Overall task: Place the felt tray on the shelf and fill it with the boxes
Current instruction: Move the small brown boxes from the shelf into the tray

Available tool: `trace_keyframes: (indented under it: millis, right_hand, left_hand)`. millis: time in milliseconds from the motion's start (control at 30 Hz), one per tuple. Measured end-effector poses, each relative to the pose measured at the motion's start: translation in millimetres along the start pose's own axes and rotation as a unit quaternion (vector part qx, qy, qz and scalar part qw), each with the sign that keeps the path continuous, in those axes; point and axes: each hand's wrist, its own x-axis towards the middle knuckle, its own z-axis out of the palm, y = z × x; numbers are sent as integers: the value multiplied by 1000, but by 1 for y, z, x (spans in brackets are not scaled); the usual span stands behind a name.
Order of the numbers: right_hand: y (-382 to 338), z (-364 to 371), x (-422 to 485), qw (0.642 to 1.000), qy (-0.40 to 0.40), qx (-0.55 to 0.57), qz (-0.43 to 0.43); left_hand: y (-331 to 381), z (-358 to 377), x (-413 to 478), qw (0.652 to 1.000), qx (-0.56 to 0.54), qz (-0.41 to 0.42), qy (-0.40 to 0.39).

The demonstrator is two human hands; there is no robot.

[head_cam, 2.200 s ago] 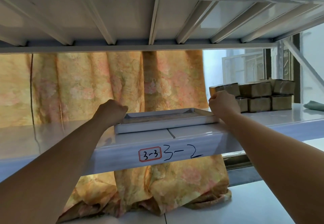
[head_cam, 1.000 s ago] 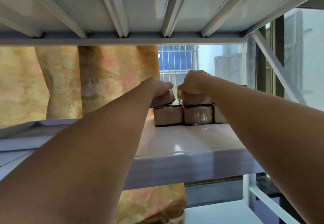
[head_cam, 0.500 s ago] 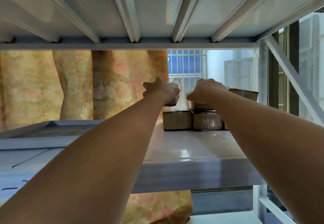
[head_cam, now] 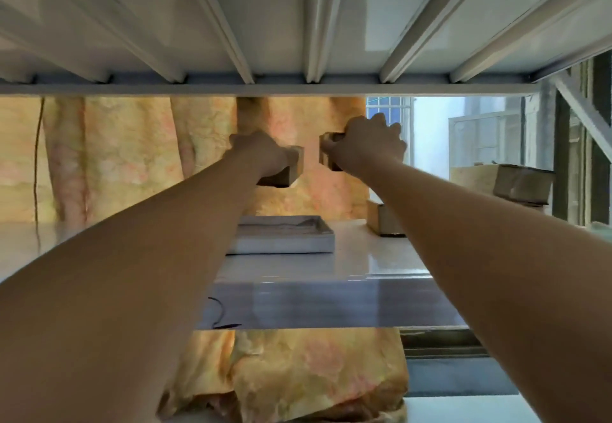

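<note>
The left hand (head_cam: 261, 154) is curled over a small brown box (head_cam: 293, 166), fingers wrapped down its far side, and holds it in the air. Just at its 3 o'clock, the right hand (head_cam: 367, 147) grips a second box (head_cam: 326, 157) from above, with the knuckles raised; only the left end of that box shows past the fingers. The two boxes are level with each other, with a narrow gap between them, and do not touch.

Below them, at 6 o'clock, the grey felt tray (head_cam: 281, 245) lies flat on the white shelf (head_cam: 371, 257), its left part hidden behind the left forearm. The part of the tray in view holds no boxes.

At the tray's 3 o'clock, a third box (head_cam: 385, 222) sits on the shelf, partly hidden by the right forearm. More boxes (head_cam: 521, 184) stand further out at 3 o'clock, near the shelf's right post.

Behind the shelf hangs a yellow and pink flowered cloth (head_cam: 132, 157). A barred window (head_cam: 389, 108) shows at 1 o'clock from the right hand. The ribbed underside of the upper shelf (head_cam: 298, 25) fills the 12 o'clock part of the view.
</note>
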Motion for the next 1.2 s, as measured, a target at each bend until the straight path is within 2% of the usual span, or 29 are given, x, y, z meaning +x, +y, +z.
trace_keyframes:
  millis: [100, 333, 567, 800, 900, 1067, 1200]
  right_hand:
    - [-44, 16, -16, 998, -28, 55, 12]
    - [-115, 52, -53, 995, -56, 68, 38]
    - [-140, 59, -79, 997, -62, 3, 52]
    - [-149, 68, -96, 997, -67, 0, 39]
    - [-155, 75, -96, 996, -84, 8, 31]
    - [-158, 82, -92, 994, -101, 26, 28]
    - [-152, 94, -90, 992, -117, 32, 22]
  left_hand:
    - [-46, -21, 2, 999, 48, 2, -26]
    - [-129, -51, 2, 993, 102, -11, -65]
    - [-150, -42, -15, 990, 106, 5, -95]
    - [-164, -31, -45, 995, 93, -16, -26]
    - [-168, -32, -50, 994, 97, -24, -32]
    - [-178, -37, -48, 996, 8, -28, -81]
    - [-183, -35, -51, 998, 7, -17, -58]
